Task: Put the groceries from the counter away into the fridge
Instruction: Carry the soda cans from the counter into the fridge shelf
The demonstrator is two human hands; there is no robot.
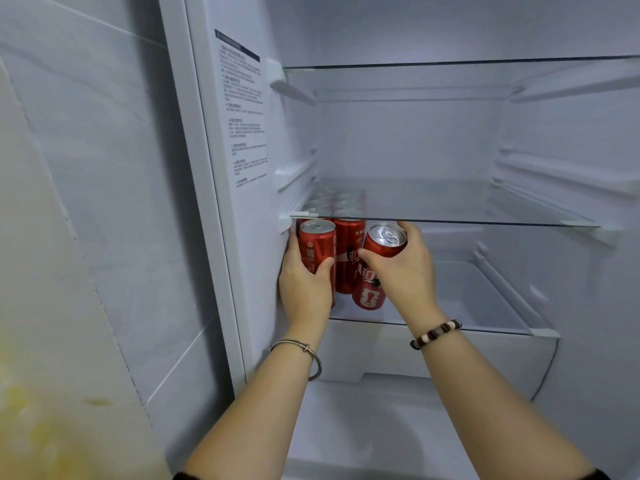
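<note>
Inside the open fridge, several red soda cans stand in rows at the left end of a glass shelf (485, 327). My left hand (304, 285) grips the front left can (317, 242), which stands upright by the fridge's left wall. My right hand (405, 268) holds another red can (382, 240) tilted toward me, its silver top showing, just right of the rows. Behind it an upright can (348, 247) is partly hidden. More cans farther back show only through the glass shelf above (450, 218).
The upper glass shelf (450, 62) and the one over the cans carry nothing visible. A white drawer front (433, 355) sits below the can shelf. The right part of the can shelf is bare. A printed label (244, 109) is on the left inner wall.
</note>
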